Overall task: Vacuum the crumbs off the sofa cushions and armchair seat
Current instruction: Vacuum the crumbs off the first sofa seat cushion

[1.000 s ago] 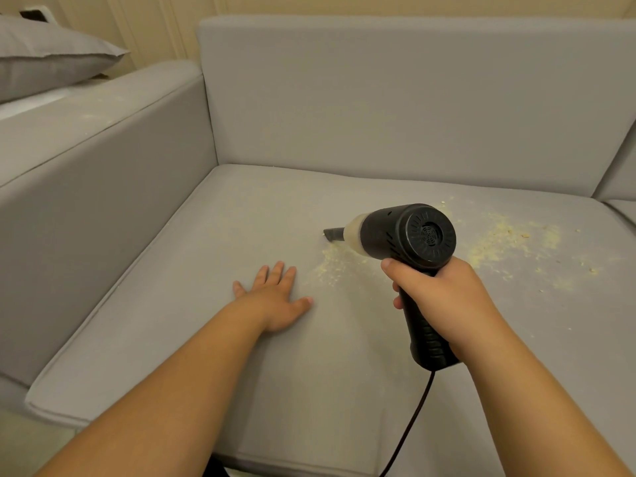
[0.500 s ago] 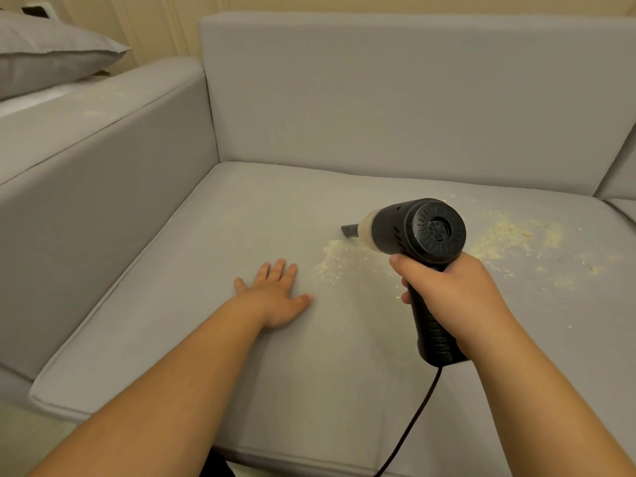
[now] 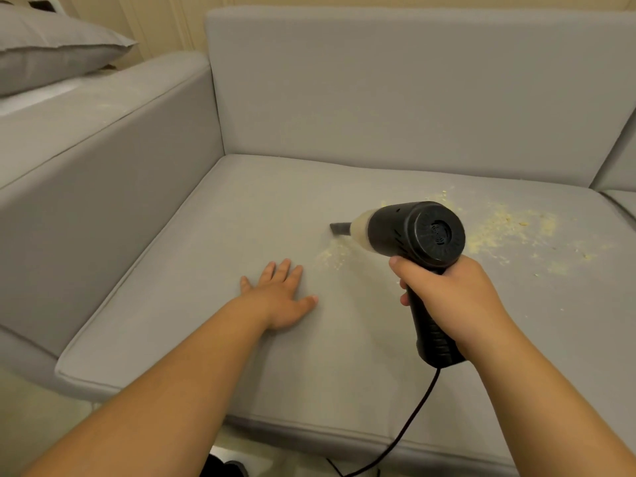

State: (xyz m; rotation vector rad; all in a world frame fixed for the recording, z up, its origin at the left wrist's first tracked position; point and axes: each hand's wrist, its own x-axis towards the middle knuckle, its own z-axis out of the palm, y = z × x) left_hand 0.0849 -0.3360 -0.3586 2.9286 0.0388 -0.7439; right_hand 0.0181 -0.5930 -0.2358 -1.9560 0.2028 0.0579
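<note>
Now vacuuming mid-cushion

Right hand [image 3: 451, 297] clenched around handheld vacuum [image 3: 413, 235], nozzle touching sofa cushion [image 3: 192, 332] beside small crumbs [image 3: 335, 254]. Left hand [image 3: 282, 297] flat, fingers [image 3: 285, 268] released. More crumbs toward back-right corner.

One handheld vacuum [image 3: 413, 235], one pillow [image 3: 51, 53], two hands [image 3: 282, 297], two crumb patches [image 3: 506, 228]

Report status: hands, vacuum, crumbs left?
Right hand grips vacuum, nozzle at small crumb patch. Left hand flat on cushion. Bigger crumb patch unvacuumed. Nothing blocking.
</note>
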